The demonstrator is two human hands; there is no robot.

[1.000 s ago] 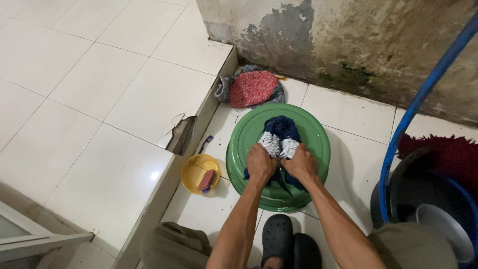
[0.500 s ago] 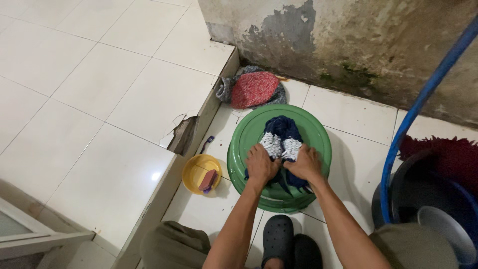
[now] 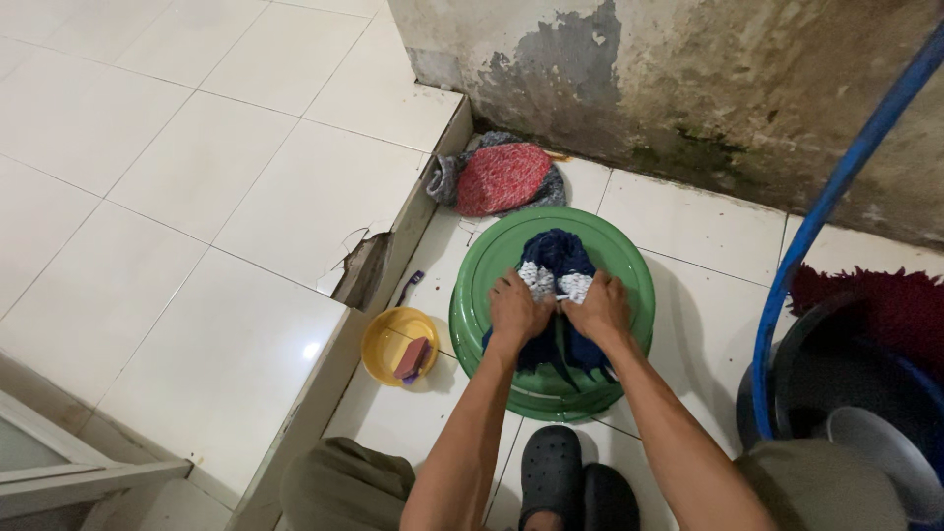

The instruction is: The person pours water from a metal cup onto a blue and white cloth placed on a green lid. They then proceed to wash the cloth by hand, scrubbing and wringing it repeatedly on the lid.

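A dark blue cloth with white patterned patches (image 3: 557,258) lies on an overturned green basin (image 3: 629,280) on the tiled floor. My left hand (image 3: 517,309) and my right hand (image 3: 596,307) press side by side on the cloth, each gripping a bunch of it near the white patches. Both forearms reach forward from the bottom of the view. The part of the cloth under my palms is hidden.
A small yellow bowl (image 3: 385,339) holding a reddish bar sits left of the basin. A red and grey cloth heap (image 3: 497,177) lies by the stained wall. A blue hose (image 3: 824,202), dark bucket (image 3: 846,379) and red mat (image 3: 885,300) are right. A raised tiled step (image 3: 246,216) lies left.
My hands have slid forward over the cloth and closer together, covering more of the white patches. The basin has stayed in place.
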